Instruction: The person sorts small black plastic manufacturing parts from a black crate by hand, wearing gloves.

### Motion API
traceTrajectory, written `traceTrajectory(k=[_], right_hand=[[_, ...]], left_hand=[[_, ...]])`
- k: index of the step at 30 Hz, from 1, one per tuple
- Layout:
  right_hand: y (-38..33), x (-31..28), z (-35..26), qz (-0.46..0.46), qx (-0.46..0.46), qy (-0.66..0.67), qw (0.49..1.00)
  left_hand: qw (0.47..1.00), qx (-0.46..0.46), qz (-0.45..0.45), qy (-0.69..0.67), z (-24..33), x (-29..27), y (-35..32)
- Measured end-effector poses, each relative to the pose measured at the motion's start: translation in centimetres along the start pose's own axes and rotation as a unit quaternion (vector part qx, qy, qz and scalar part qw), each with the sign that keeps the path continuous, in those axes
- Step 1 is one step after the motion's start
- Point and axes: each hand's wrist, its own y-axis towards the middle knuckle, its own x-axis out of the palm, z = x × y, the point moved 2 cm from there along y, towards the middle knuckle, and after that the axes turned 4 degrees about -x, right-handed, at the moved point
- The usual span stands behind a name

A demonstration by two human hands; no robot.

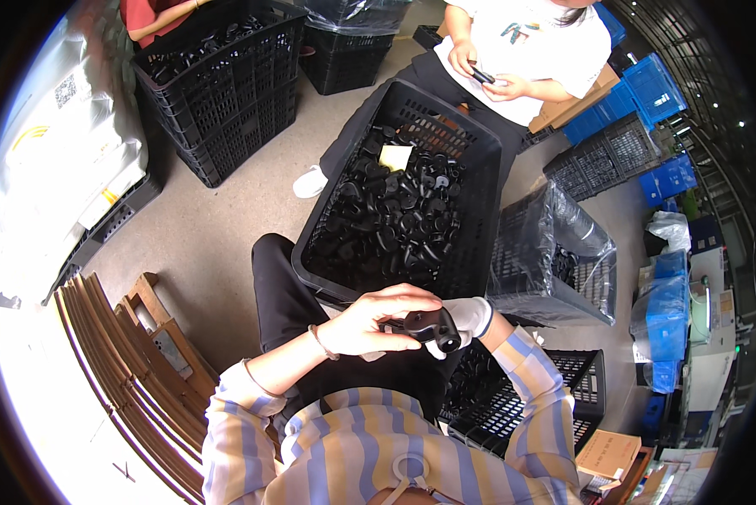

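Observation:
A glossy black elbow-shaped plastic part (432,326), with a small round hole at its near end, is held between my two hands just above my lap. My left hand (369,321) curls around its left side, thumb below and fingers over the top. My right hand (472,316), in a white glove, grips it from the right; some of its fingers are hidden behind the part. Right in front of my hands stands a large black crate (314,220). Many similar black parts (395,206) lie heaped inside, with a pale yellow paper slip (395,157) on top.
A person (525,59) in white sits across the crate, holding a small black piece. A plastic-lined crate (554,252) stands at right, another black crate (584,387) beside my right arm. Stacked crates (226,109) stand far left; flat brown boards (113,370) lean near left.

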Motion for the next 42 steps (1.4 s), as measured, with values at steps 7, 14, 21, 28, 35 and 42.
traceTrajectory(k=[7,14,21,28,35,42], right_hand=[[1.8,1.5,2.2,-0.041,-0.053,0.184,0.981],[-1.9,2.3,-2.1,0.264,-0.222,0.038,0.938],[-2.8,5.5,-6.6,0.380,-0.330,-0.410,0.761],[-1.4,3.3,-5.4,0.485,-0.240,-0.080,0.837],[-0.3,3.3,-5.1,0.485,-0.223,-0.104,0.839],[-0.9,2.4,-3.4,0.501,-0.239,-0.146,0.819]], left_hand=[[0.991,0.053,0.016,0.121,0.1,-0.9,0.2],[0.985,-0.025,0.153,-0.075,-2.0,-2.0,-1.1],[0.988,-0.077,0.130,-0.019,-3.1,-1.5,-0.8],[0.957,-0.050,0.253,-0.135,-4.0,-1.0,-1.2],[0.948,-0.127,0.268,-0.118,-4.4,-0.9,-1.6],[0.928,-0.118,0.312,-0.165,-5.8,0.1,-0.6]])
